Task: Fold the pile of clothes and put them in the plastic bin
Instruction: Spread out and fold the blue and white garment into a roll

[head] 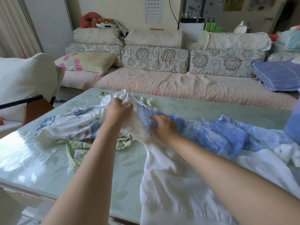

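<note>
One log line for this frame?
left hand: grips white cloth | right hand: rests on blue garment | floral garment: unfolded | bin: not seen

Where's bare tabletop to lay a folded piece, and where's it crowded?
Bare table at the near-left corner, in front of the floral garment; a strip along the far edge behind the blue garment; a narrow gap between the green leafy garment and the white garment. Crowded at centre, where left hand and right hand meet.
</note>
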### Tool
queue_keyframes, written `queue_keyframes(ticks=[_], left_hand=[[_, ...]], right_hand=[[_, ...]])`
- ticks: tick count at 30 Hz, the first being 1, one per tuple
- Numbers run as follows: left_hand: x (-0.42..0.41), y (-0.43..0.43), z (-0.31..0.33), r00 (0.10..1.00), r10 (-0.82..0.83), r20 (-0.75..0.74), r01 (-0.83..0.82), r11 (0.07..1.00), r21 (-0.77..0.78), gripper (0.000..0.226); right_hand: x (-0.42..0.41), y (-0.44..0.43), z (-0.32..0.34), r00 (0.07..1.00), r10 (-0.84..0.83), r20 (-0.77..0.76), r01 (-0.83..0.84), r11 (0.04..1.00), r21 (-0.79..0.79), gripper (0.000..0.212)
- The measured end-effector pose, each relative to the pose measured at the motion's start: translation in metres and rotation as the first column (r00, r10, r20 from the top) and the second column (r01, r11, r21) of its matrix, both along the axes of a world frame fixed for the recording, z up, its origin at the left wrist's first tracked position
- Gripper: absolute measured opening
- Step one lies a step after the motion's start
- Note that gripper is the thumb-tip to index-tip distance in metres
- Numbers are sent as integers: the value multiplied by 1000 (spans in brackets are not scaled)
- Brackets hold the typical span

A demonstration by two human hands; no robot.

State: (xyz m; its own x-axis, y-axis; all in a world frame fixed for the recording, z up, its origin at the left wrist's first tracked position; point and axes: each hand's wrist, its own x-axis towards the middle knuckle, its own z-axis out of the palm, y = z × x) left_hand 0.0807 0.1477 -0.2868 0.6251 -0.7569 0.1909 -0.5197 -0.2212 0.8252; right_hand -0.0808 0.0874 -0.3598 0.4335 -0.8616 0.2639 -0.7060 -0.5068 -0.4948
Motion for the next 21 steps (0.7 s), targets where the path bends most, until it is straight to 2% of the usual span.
queue_keyframes(ticks=[1, 2, 3, 5, 6, 7, 8, 9, 10, 11, 12, 14, 16, 18, 20, 21], left_hand=[[-11, -1, 4, 990, -101, -97, 98, 995, -31, 11], [-24, -1, 6, 946, -225, -232, 216, 974, -63, 16], [-36, -2, 7, 858, -347, -379, 347, 935, -72, 26], [-61, -8, 1, 619, -526, -584, 592, 801, -94, 29], [-72, -13, -5, 557, -569, -605, 651, 752, -108, 25], [-79, -18, -10, 572, -581, -578, 651, 751, -111, 24], [-86, -21, -14, 645, -572, -507, 604, 788, -119, 27], [-89, -27, -19, 756, -530, -383, 526, 841, -126, 30], [-90, -30, -25, 857, -467, -219, 448, 884, -134, 32], [-88, -34, -33, 918, -395, -40, 387, 912, -136, 34], [-86, -37, -41, 930, -342, 138, 359, 924, -129, 37], [-80, -41, -58, 856, -327, 401, 378, 924, -54, 36], [-79, -44, -74, 735, -456, 502, 464, 878, 119, 36], [-78, -45, -88, 632, -622, 462, 506, 783, 362, 59], [-75, -47, -95, 628, -701, 339, 426, 674, 604, 81], [-72, -49, -95, 639, -715, 285, 377, 613, 694, 87]], right_hand=[[-3, 1, 9, 977, -36, 208, 17, 995, 95, 31], [-7, 2, 18, 911, -87, 402, 2, 978, 207, 34], [-12, 2, 27, 833, -147, 533, -22, 954, 298, 45], [-28, -2, 39, 739, -238, 630, -82, 897, 435, 56], [-36, -2, 42, 723, -267, 637, -96, 875, 475, 57], [-43, -4, 43, 737, -292, 609, -74, 862, 502, 61], [-51, -5, 41, 788, -315, 528, 6, 863, 505, 69], [-58, -6, 36, 852, -340, 399, 115, 864, 490, 73], [-64, -7, 31, 897, -351, 269, 206, 871, 447, 65], [-68, -10, 25, 916, -360, 175, 273, 883, 383, 51], [-71, -13, 19, 915, -379, 135, 320, 889, 326, 37], [-76, -14, 17, 884, -447, 134, 398, 872, 286, 23], [-79, -18, 18, 860, -488, 151, 437, 856, 275, 27], [-83, -24, 14, 857, -495, 144, 447, 852, 272, 36], [-86, -29, 11, 879, -467, 96, 445, 876, 184, 46], [-87, -31, 9, 895, -445, 25, 440, 892, 109, 51]])
